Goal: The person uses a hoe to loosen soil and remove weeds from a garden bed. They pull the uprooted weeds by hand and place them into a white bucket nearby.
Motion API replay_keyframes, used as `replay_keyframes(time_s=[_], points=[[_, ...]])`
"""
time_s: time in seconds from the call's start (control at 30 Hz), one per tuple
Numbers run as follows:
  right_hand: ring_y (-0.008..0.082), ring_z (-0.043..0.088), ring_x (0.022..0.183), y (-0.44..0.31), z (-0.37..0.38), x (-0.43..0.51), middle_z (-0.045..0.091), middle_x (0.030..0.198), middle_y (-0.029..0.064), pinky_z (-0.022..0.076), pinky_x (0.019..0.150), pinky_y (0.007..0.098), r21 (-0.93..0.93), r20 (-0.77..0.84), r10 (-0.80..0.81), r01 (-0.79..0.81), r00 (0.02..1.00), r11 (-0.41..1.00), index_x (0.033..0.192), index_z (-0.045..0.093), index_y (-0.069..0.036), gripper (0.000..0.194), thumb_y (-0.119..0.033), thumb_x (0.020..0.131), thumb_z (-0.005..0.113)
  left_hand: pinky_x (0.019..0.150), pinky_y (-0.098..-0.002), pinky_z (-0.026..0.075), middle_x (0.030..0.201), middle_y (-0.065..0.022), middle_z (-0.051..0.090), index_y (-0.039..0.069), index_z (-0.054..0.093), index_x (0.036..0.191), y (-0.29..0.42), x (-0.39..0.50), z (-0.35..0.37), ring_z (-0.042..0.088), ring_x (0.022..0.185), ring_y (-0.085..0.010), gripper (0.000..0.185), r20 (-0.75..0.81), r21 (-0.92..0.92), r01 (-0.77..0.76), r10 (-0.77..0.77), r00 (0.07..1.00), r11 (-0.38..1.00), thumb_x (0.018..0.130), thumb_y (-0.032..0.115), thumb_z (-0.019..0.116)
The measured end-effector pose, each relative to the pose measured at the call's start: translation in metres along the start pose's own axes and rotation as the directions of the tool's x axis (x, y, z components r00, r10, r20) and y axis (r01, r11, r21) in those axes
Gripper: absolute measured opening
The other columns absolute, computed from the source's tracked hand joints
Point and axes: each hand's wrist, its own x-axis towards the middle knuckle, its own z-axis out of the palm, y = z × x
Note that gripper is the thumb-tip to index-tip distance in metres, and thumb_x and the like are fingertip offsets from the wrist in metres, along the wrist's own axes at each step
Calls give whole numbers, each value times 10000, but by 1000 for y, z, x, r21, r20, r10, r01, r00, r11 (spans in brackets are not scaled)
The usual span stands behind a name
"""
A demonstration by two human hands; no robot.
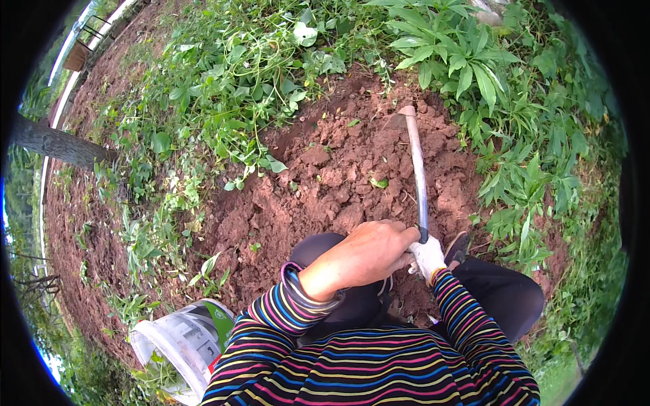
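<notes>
My bare left hand (368, 249), its fingers curled, meets my right hand (429, 258), which wears a white knit glove. Whatever lies between the curled fingers is hidden. Just where the two hands meet is the dark end of a hoe's wooden handle (416, 162). I cannot tell whether either hand grips it. From there the handle runs away from me to the hoe head (404, 112), which rests on loose, clodded red-brown soil (330, 188). My bent knees, in dark trousers, flank the hands.
A white plastic bucket (175, 345) with greenery inside tilts at my lower left. Leafy vines (244, 86) border the dug soil at the upper left, and tall leafy plants (472, 61) on the right. A tree trunk (58, 144) stands at far left. One shoe (458, 246) shows beside the glove.
</notes>
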Motion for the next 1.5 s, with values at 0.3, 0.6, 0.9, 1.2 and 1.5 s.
replay_keyframes(time_s=[0.3,0.6,0.9,1.2,1.5], points=[[197,616,499,-56,-20,-41,621,684,83,500,448,340,-461,-130,-118,45,984,886,1015,620,-69,271,-243,812,664,700,-453,471,859,-154,564,6,541,1100,6,-1,0,589,833,-368,335,46,-4,-12,12,999,1000,832,176,650],[158,541,454,-150,-28,113,537,606,63,483,404,340,-41,-37,-187,186,982,982,877,520,-3,141,-119,833,589,701,-453,469,852,-160,562,-5,540,1074,2,9,1,586,824,-367,317,56,2,19,-19,998,1000,835,173,647],[161,516,430,13,-24,-71,543,593,38,440,399,319,158,-117,296,-277,948,948,863,545,-57,142,-66,819,679,696,-444,481,844,-154,564,1,544,1074,7,12,5,589,831,-359,320,87,-5,-36,36,996,999,826,169,657],[115,473,407,-36,-62,-93,501,564,-11,427,383,279,4,-196,76,-77,978,997,847,524,-104,197,-102,785,711,733,-456,481,889,-177,611,12,549,1087,2,-4,-2,595,865,-387,309,47,45,2,-4,999,999,836,169,638],[162,507,412,12,-38,-63,537,597,35,464,389,321,129,-183,289,-268,940,955,832,518,-86,153,-102,828,670,729,-462,481,886,-182,616,10,561,1101,-1,-1,-3,593,867,-394,321,17,40,8,-8,1000,999,841,181,641]])
